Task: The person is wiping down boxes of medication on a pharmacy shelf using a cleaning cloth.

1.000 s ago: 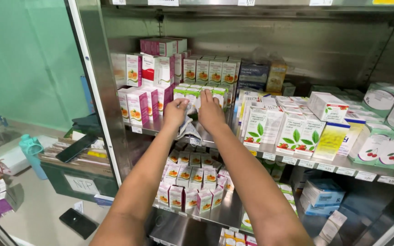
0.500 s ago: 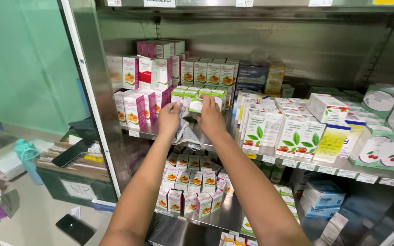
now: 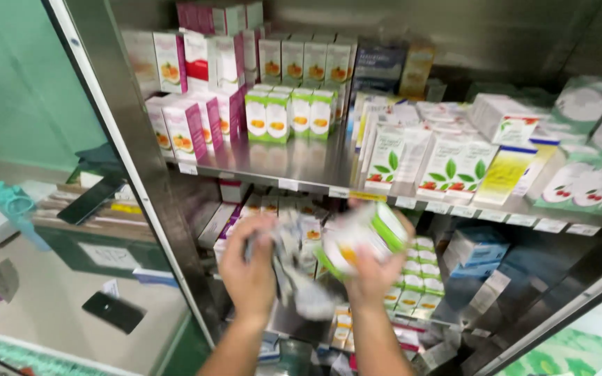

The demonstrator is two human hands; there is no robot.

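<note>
**Cloth and carton held in front of the medicine shelves**

Left hand (image 3: 249, 268) closed around a crumpled grey cloth (image 3: 294, 275), low and near, in front of the lower shelf. Right hand (image 3: 371, 271) just to the right, fingers wrapped around a white-and-green carton (image 3: 357, 240) with an orange mark, tilted and blurred. Cloth hanging between both hands, touching or almost touching the carton; cannot tell which through the blur. Farther back, a steel upper shelf (image 3: 294, 163) with a bare stretch at its front edge, behind it a row of green-and-white cartons (image 3: 288, 115). Pink cartons (image 3: 186, 125) to the left, leaf-printed white cartons (image 3: 440, 163) to the right. Far left, beyond the glass, a black phone (image 3: 113, 311) lying flat on a worktop (image 3: 50, 292).
</note>
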